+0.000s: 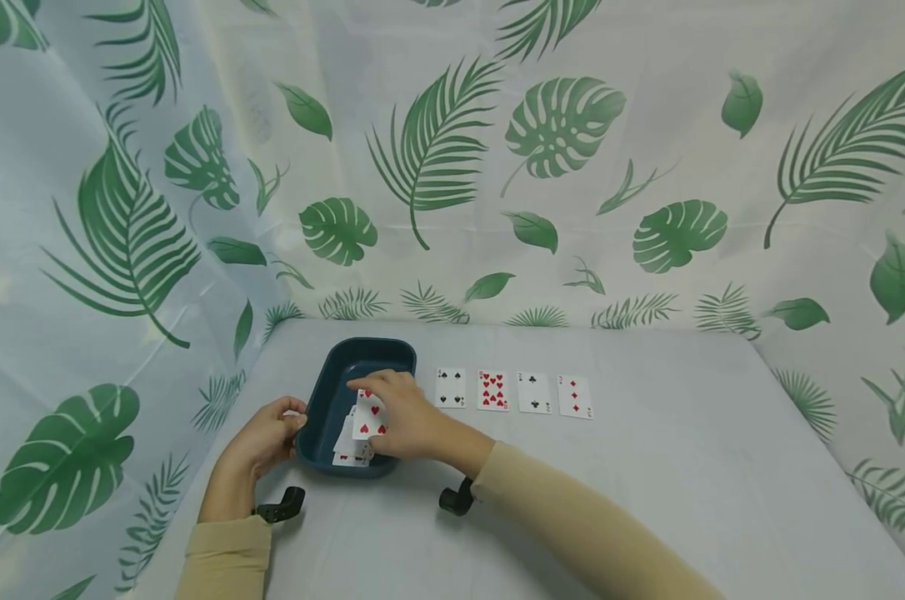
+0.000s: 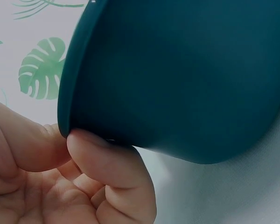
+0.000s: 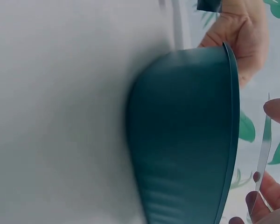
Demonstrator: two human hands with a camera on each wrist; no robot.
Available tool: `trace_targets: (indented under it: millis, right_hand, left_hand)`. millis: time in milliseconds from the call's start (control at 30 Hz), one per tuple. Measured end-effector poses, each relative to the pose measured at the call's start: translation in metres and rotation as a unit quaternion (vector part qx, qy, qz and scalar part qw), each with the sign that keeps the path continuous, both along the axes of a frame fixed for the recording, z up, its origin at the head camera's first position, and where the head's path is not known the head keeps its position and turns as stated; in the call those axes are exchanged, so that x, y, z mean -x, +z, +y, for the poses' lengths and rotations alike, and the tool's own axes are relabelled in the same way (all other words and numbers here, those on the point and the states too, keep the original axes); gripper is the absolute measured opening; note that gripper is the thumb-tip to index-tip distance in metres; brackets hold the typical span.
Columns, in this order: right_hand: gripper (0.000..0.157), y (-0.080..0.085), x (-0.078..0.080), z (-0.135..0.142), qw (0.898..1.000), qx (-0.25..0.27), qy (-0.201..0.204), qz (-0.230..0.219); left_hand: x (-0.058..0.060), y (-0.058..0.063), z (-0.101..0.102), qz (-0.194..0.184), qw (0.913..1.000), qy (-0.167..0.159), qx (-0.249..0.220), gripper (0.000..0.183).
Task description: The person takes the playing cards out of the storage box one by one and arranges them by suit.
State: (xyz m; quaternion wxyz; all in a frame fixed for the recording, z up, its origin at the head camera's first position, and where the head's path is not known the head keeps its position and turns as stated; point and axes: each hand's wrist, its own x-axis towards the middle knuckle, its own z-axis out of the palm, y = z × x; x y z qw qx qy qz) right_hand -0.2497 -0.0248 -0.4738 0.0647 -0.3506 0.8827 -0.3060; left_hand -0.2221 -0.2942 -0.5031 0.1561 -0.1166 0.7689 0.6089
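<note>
A dark blue-green plastic tub [image 1: 377,340] stands at the left of the table. My left hand [image 1: 261,437] pinches its left rim between thumb and fingers; the left wrist view shows this grip close up on the tub wall [image 2: 177,79]. Over the tub's near half, my right hand [image 1: 411,417] holds a playing card [image 1: 370,421] with red hearts by its edges. Edge-on in the right wrist view, that card [image 3: 265,149] is raised beyond the tub's rim [image 3: 233,93]. Several white cards [image 1: 345,442] lie overlapping inside the tub, partly hidden by the held card.
To the right of the tub, a row of face-up cards holds a spades card [image 1: 450,388], a hearts card [image 1: 493,390], a clubs card [image 1: 534,392] and a diamonds card [image 1: 575,397]. Leaf-print cloth [image 1: 452,275] hangs behind and beside the pale table [image 1: 647,483].
</note>
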Motion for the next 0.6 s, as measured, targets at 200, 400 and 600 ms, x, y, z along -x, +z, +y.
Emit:
trace_targets:
  millis: [200, 400, 600]
  right_hand:
    - [0.081, -0.001, -0.003, 0.023, 1.0, 0.019, -0.006, -0.018]
    - [0.079, -0.003, -0.006, 0.046, 0.999, 0.024, -0.022, -0.031]
    - [0.079, -0.006, -0.009, 0.07, 0.998, 0.027, -0.036, -0.037]
  left_hand:
    - [-0.001, 0.001, 0.001, 0.003, 1.0, 0.0, 0.005, 0.019]
    - [-0.001, 0.001, 0.002, 0.0, 1.0, 0.001, 0.008, 0.02]
    - [-0.001, 0.0, 0.001, -0.002, 0.9999, 0.002, 0.01, 0.021]
